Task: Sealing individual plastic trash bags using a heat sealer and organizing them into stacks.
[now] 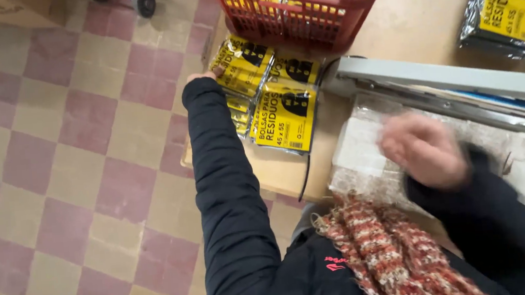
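My left hand (203, 75) reaches far forward in a black sleeve, and only its knuckles show. It rests at the edge of a shiny pack with a yellow label (244, 64), one of several such packs (285, 117) lying on the left end of the wooden table (416, 26). Whether it grips the pack is hidden. My right hand (424, 149) is blurred, hovering over a stack of clear plastic bags (358, 152) just in front of a grey bar-type heat sealer (440, 81). I cannot see anything in it.
A red plastic basket (301, 11) holding more yellow packs stands at the table's far edge. Further packs (512, 2) lie at the top right. A red-and-white knitted scarf (378, 245) hangs at my chest. The chequered tile floor (54, 153) and a cart wheel (145, 1) are to the left.
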